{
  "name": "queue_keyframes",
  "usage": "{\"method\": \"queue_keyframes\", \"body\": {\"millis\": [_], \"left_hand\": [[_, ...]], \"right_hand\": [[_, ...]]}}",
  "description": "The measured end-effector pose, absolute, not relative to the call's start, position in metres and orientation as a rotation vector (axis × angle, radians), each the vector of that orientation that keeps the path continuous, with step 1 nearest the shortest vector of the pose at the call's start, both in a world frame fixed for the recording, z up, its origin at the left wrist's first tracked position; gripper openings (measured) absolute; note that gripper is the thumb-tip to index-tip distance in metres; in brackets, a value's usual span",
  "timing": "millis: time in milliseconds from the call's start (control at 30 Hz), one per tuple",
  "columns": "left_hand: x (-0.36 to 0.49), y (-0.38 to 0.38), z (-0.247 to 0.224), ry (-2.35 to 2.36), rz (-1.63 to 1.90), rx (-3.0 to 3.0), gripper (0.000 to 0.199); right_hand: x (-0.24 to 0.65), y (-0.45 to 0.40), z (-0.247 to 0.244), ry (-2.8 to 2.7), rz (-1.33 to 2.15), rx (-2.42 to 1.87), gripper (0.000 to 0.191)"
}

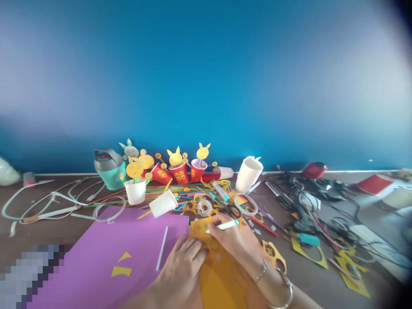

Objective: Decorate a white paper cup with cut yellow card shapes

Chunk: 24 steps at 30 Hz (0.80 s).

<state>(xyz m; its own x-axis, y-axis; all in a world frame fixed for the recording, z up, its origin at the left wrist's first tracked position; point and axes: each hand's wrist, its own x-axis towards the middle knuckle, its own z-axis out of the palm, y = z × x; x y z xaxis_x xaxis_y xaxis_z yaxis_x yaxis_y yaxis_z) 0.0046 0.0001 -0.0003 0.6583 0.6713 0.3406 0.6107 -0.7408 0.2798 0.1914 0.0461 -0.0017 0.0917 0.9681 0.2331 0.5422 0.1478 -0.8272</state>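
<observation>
My right hand (227, 238) grips a white marker with a green end (229, 224), its tip close to a sheet of orange-yellow paper (219, 287). Circles and small face-like marks are drawn on the sheet's upper part. Resting on the sheet's left edge, my left hand (183, 259) lies with its fingers slightly bent and holds nothing. To its left is a large purple sheet (96, 253), bearing a white strip (162, 248) and two yellow paper scraps (121, 271). A roll of clear tape (204, 208) and scissors (232, 210) lie just beyond the hands.
Paper animal figures stand in red cups (179, 173) and a white cup (135, 192) along the wall. Another white cup (163, 204) lies tipped over. A teal-and-grey container (110, 171) stands at left. Cables and a black glue gun (304, 221) clutter the right side.
</observation>
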Motion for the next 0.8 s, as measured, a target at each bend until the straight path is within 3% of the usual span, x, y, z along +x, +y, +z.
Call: {"method": "queue_keyframes", "body": {"millis": [800], "left_hand": [[0.0045, -0.0012, -0.0099, 1.041, 0.667, 2.88, 0.026]], "right_hand": [[0.1932, 0.0449, -0.0035, -1.622, 0.652, -1.543, 0.021]]}}
